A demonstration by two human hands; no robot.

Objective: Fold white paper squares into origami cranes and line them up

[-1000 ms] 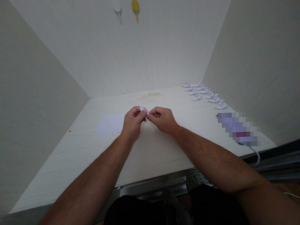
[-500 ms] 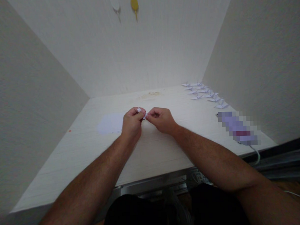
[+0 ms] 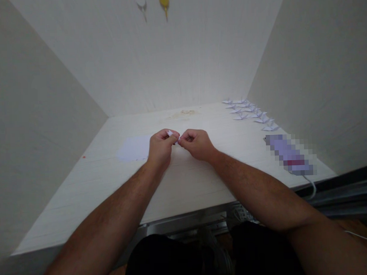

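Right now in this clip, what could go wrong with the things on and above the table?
1. The small folded paper is pinched by both the left hand and the right hand; uneven pulling might tear or miscrease it.
2. The flat white paper lies right beside the left hand, which could nudge or crumple it.
3. The white cable hangs over the table edge near the right forearm; it might get snagged.

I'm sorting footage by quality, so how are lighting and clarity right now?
Head view: dim, greyish light, left wall darker than the table; head view: pale sheet faint against it; head view: blocky pixelation masks an object at right; head view: folded paper in the left hand too small for detail.
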